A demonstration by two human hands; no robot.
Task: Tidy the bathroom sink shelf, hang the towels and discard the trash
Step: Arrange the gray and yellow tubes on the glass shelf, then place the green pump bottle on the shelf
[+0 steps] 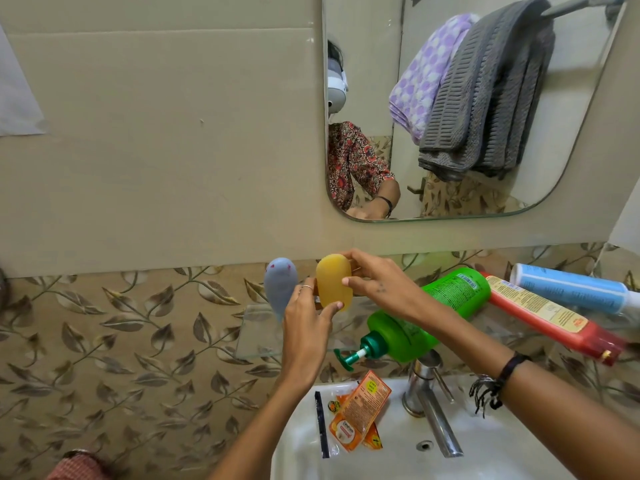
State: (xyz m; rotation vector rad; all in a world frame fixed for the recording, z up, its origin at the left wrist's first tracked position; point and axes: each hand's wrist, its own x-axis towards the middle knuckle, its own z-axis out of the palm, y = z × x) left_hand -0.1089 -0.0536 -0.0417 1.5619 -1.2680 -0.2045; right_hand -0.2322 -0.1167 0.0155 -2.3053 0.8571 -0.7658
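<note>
Sink shelf tidy, soap bar in hand.
Below the hands: wrappers (360, 410) lying in the sink (502, 455), not yet discarded. Left hand (306, 323) and right hand (377, 282) both pinch the yellow soap bar (333, 282) above the glass shelf (256, 336); next, judged: set it down flat. Right of hands: green pump bottle (429, 317) lying toppled.

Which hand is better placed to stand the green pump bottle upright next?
Probably the right hand: its forearm already crosses over the lying green pump bottle. The left hand is farther away, and both hold the yellow soap.
</note>
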